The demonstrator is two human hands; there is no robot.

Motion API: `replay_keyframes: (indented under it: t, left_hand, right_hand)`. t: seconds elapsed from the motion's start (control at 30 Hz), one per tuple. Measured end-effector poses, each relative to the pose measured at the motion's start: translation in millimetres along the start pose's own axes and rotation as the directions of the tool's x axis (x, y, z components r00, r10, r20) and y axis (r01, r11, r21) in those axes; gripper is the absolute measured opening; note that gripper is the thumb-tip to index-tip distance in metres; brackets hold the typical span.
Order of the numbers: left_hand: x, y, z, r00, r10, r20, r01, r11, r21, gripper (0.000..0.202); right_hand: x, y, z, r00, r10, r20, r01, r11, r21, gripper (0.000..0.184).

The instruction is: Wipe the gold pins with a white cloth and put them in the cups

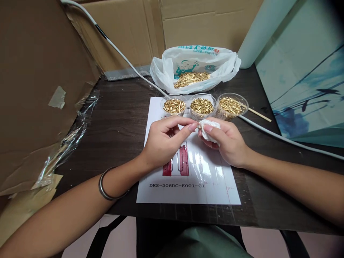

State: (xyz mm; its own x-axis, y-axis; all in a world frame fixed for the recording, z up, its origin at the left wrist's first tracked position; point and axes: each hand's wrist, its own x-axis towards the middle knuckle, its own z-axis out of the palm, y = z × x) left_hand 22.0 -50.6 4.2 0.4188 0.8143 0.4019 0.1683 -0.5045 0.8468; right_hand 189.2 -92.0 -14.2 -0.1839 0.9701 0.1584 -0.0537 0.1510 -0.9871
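Over the printed sheet, my left hand is closed in a pinch of thumb and forefinger at a small brass-coloured pin, mostly hidden by fingers. Against the pin's other side, my right hand grips a crumpled white tissue between thumb and fingers. Just beyond my hands stand three clear plastic cups: the left cup and right cup hold long gold pins, the middle cup shorter, duller ones. Beneath my hands lies the white sheet, with a red drawing and printed code.
Behind the cups, a white plastic bag lies open with many gold pins inside. A wooden stick extends from the right cup. A white cable crosses the dark table. Cardboard walls enclose the left and back.
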Motion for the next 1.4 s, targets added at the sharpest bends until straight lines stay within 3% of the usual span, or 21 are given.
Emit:
replay_keyframes:
  t: [0.33, 1.0, 1.23, 1.4]
  left_hand:
    - [0.4, 1.5, 1.4, 1.000, -0.001, 0.000, 0.001, 1.000, -0.003, 0.009]
    - [0.3, 0.0, 1.4, 0.998, -0.052, 0.021, 0.052, 0.998, -0.026, 0.010]
    - [-1.2, -4.0, 0.3, 0.999, 0.020, 0.044, -0.027, 0.987, 0.156, 0.012]
    - [-1.9, -4.8, 0.1, 0.995, 0.073, 0.068, -0.085, 0.977, 0.196, 0.011]
  right_hand:
    - [1.4, 1.5, 2.2, 0.997, 0.021, -0.076, -0.026, 0.998, -0.062, 0.029]
    - [1.2, 1.7, 1.6, 0.997, 0.021, -0.072, -0.023, 0.999, -0.026, 0.030]
    - [1.2, 1.4, 2.4, 0.993, 0.016, -0.113, -0.017, 1.000, -0.012, 0.030]
    - [2.2, 2.3, 1.6, 0.994, 0.021, -0.106, -0.022, 1.000, -0.011, 0.030]
